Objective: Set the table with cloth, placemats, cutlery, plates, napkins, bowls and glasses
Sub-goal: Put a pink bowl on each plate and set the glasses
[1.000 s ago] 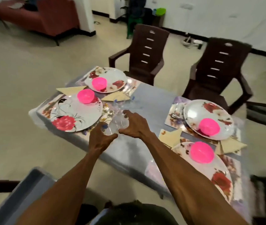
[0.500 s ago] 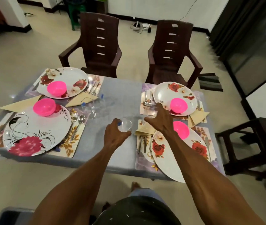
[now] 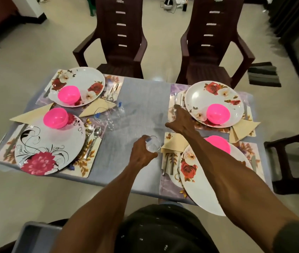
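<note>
A grey cloth (image 3: 145, 99) covers the table, which carries four floral placemats, each with a plate and a pink bowl. My left hand (image 3: 141, 152) grips a clear glass (image 3: 153, 146) just above the cloth, left of the near right napkin (image 3: 176, 142). My right hand (image 3: 180, 119) reaches to the left edge of the far right plate (image 3: 214, 95), fingers curled round a second clear glass (image 3: 174, 109) that is mostly hidden. More clear glasses (image 3: 115, 114) stand between the two left settings. Cutlery (image 3: 92, 136) lies beside the plates.
Two dark brown chairs (image 3: 119, 39) (image 3: 210, 39) stand at the far side of the table. A dark stool (image 3: 291, 161) is close to the right edge. A grey tray (image 3: 34, 238) sits at the bottom left, by my body.
Both hands moved from the left settings to the right side, each with a glass. My right hand has gone further toward the far right plate; my left hand has barely shifted.
</note>
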